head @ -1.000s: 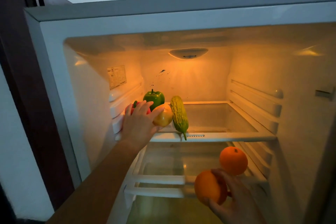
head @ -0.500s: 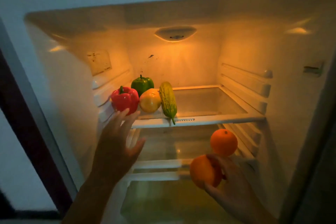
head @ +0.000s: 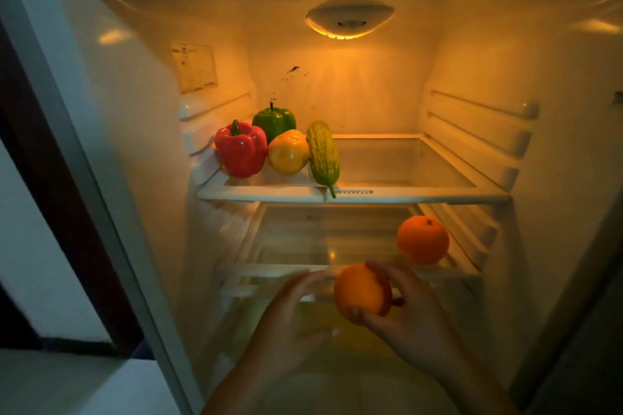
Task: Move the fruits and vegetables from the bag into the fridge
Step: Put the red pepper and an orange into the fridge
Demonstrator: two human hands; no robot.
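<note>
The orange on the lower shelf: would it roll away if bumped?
Probably yes: the orange is round and sits free on a smooth glass shelf. It is probably fairly light and firm, since the right hand holds a second orange in its fingers alone.

Left hand (head: pixel 296 310) now beside orange (head: pixel 360 293)

Views: one, head-worn and wide-angle.
Position: just in front of the open fridge (head: pixel 556 178), above its upper shelf (head: pixel 404 196).
Facing: forward into the cavity, tilted slightly down.
Nearness: close; the interior fills most of the frame, with the lamp (head: pixel 350 17) near the top and the left hand (head: pixel 286 323) and right hand (head: pixel 411 320) at the bottom.
Left edge: the fridge's side frame (head: pixel 84 178) slants across it.
</note>
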